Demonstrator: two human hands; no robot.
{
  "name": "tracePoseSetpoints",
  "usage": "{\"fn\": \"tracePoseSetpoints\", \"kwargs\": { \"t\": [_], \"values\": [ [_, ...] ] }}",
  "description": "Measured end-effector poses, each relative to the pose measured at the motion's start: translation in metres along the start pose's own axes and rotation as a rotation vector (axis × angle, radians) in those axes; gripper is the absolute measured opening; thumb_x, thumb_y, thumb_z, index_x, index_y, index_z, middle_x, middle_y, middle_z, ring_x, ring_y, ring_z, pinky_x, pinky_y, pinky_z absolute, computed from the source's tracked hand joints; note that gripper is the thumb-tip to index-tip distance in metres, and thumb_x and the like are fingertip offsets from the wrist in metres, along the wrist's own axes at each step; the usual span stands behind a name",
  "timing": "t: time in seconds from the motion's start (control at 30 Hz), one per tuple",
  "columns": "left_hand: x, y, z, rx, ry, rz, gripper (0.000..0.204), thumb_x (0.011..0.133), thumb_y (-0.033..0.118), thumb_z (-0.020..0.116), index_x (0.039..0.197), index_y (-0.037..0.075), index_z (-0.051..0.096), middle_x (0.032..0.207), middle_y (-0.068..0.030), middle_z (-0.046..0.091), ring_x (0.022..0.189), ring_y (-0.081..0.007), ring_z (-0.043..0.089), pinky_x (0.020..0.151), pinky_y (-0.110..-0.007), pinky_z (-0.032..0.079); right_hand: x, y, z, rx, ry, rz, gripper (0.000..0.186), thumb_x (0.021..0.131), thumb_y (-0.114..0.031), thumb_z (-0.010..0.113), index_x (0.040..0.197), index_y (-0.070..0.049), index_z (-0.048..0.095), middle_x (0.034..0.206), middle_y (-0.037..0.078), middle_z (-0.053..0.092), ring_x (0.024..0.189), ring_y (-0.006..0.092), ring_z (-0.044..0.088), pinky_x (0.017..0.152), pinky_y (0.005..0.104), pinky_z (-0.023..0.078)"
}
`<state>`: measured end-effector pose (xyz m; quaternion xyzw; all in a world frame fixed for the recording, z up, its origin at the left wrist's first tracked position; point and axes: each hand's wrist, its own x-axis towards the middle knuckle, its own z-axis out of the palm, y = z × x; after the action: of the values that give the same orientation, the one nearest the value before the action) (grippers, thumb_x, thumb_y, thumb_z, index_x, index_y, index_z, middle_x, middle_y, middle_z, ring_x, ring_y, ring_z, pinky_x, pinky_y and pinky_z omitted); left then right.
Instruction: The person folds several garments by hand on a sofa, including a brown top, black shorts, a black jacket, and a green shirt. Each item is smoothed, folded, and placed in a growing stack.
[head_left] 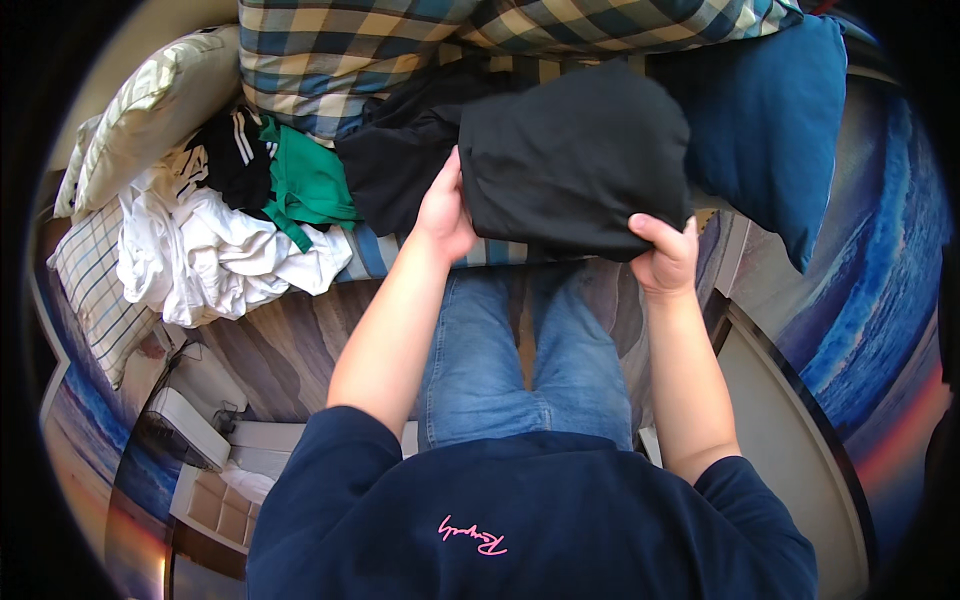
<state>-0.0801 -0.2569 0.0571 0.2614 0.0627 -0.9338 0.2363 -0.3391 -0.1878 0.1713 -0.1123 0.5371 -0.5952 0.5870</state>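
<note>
A folded black garment (575,160) is held up in front of me between both hands; its exact kind does not show. My left hand (447,212) grips its left edge, with most fingers hidden behind the cloth. At the lower right corner my right hand (667,250) pinches it, thumb on top and the other fingers underneath. Behind and left of it, more crumpled black cloth (385,165) lies on the plaid sofa (370,255). A green garment (305,180) lies farther left, beside a heap of white clothes (220,245).
Plaid cushions (340,60) line the back. A dark blue pillow (770,130) stands at the right, a pale patterned pillow (165,120) at the far left. A black garment with white stripes (237,160) lies beside the green one. Wood-look floor (300,350) shows below the sofa.
</note>
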Motion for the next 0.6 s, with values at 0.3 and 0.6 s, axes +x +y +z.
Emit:
{"fn": "tracePoseSetpoints", "kwargs": {
  "t": [0.3,0.6],
  "values": [
    [-0.064,0.003,0.009,-0.13,0.458,0.323,0.043,0.087,0.005,0.062,0.129,-0.004,0.055,0.127,-0.0174,0.063,0.115,-0.0299,0.061,0.104,-0.038,0.046,0.009,0.064,0.067,0.268,-0.203,0.227,0.045,0.078,-0.013,0.081,0.115,0.003,0.063,0.106,0.009,0.069,0.099,0.0191,0.065,0.094,0.0326,0.05],
    [-0.108,0.051,0.034,0.324,0.368,1.098,0.055,0.08,-0.006,0.069,0.132,-0.004,0.052,0.129,-0.0143,0.06,0.118,-0.0281,0.059,0.106,-0.04,0.043,0.036,0.047,0.094,-0.31,-0.442,0.016,0.038,0.068,-0.004,0.076,0.105,0.003,0.069,0.116,0.007,0.065,0.102,0.0169,0.06,0.093,0.0283,0.044]
  ]
}}
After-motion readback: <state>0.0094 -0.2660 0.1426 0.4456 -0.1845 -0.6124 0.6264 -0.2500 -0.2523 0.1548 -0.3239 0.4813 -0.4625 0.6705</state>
